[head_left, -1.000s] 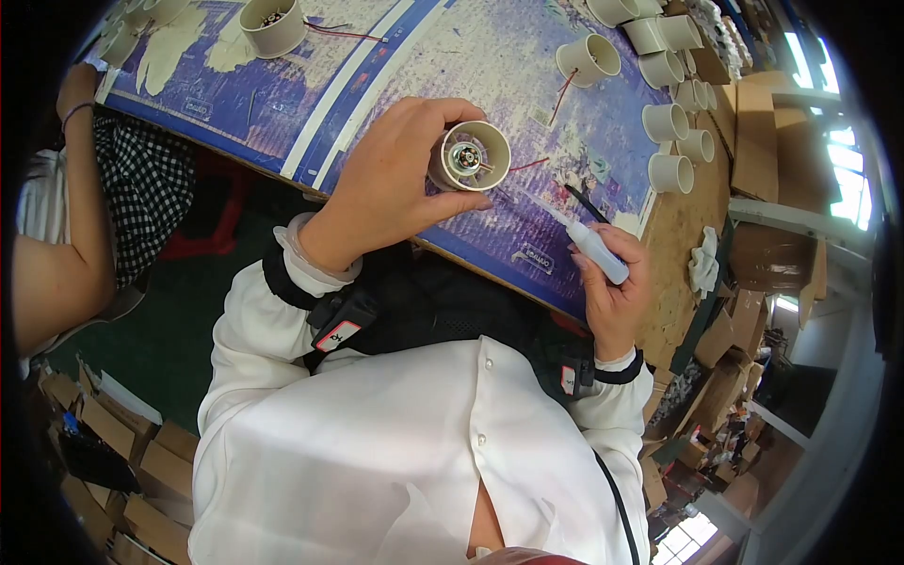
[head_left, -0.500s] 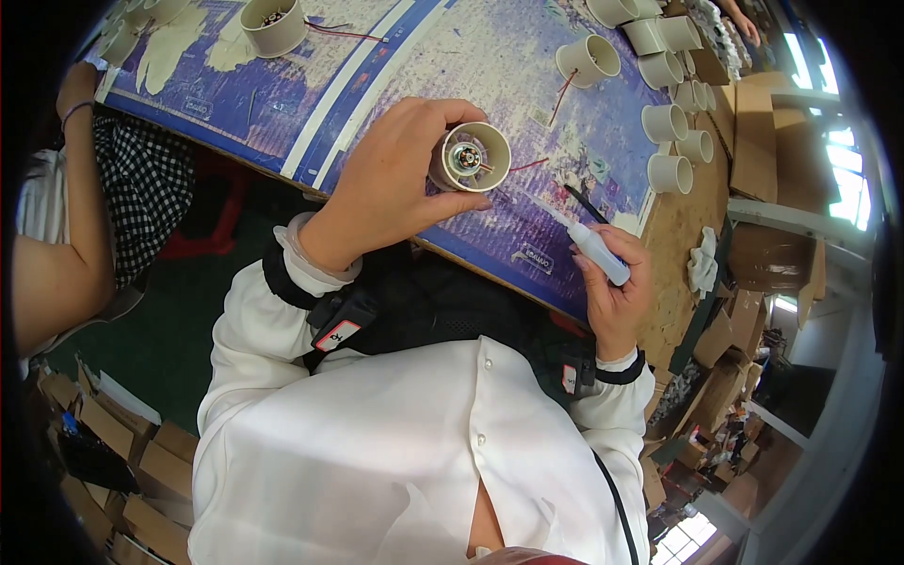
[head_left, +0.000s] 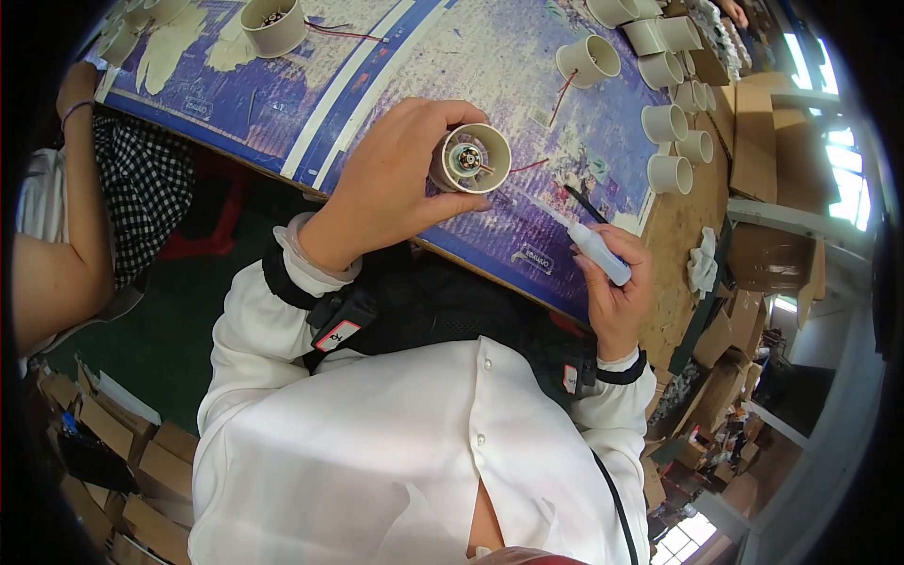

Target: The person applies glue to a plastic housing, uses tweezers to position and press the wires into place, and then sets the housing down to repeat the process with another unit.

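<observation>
My left hand (head_left: 391,179) is wrapped round a cream cylindrical housing (head_left: 495,149), thumb at its near side and fingers at its far side. The housing's open end faces up, showing a small round motor (head_left: 468,160) in its middle. A thin red wire (head_left: 529,166) trails out to the right onto the table. In my right hand (head_left: 617,287) is a small translucent squeeze bottle (head_left: 600,254), gripped between thumb and fingers. Its long thin nozzle (head_left: 548,209) points up and left toward the housing, apart from it. A black pen-like stick (head_left: 586,203) lies just beyond the bottle.
The worn blue-and-white table top (head_left: 395,94) carries another wired housing (head_left: 589,62) at the far right and one (head_left: 273,26) at the far left. Several cream cups (head_left: 669,174) cluster along the right edge, near a crumpled white tissue (head_left: 702,262). Another person's arm (head_left: 80,207) is at left.
</observation>
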### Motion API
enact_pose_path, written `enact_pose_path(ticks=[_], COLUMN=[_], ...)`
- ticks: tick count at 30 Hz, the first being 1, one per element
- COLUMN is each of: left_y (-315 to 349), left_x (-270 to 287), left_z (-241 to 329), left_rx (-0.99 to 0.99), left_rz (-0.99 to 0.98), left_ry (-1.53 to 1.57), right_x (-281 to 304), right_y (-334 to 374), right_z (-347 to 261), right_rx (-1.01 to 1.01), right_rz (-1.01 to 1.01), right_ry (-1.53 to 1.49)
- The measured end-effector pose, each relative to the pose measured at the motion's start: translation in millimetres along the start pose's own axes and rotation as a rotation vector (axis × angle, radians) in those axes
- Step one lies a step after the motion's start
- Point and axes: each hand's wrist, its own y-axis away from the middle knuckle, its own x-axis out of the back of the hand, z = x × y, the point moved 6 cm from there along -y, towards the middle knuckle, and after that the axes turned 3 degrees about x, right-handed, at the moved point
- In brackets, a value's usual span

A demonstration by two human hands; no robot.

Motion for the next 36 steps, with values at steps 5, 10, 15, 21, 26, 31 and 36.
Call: enact_pose_path(ticks=[5,10,15,21,26,31,36], left_y=[1,1,1,-1,-2,-7,-5], left_x=[0,0,-1,2,2,28,82], left_z=[1,0,0,1,6,4,-31], left_rx=[-0.005,-0.004,0.003,0.007,-0.037,-0.065,-0.053], left_rz=[0.0,0.003,0.003,-0.013,0.045,0.126,0.31], left_ry=[-0.001,-0.001,0.002,-0.035,-0.086,-0.239,-0.689], right_x=[0,-1,2,9,4,6,3], right_y=[0,1,9,31,40,40,55], right_z=[-1,1,8,46,62,65,97], right_rx=[0.001,-0.011,-0.053,-0.441,-0.629,-0.437,-0.442], right_rz=[0.004,0.005,0.036,0.299,0.606,0.491,0.545], right_ry=[-0.015,-0.029,-0.031,-0.87,-1.614,-1.742,-1.703])
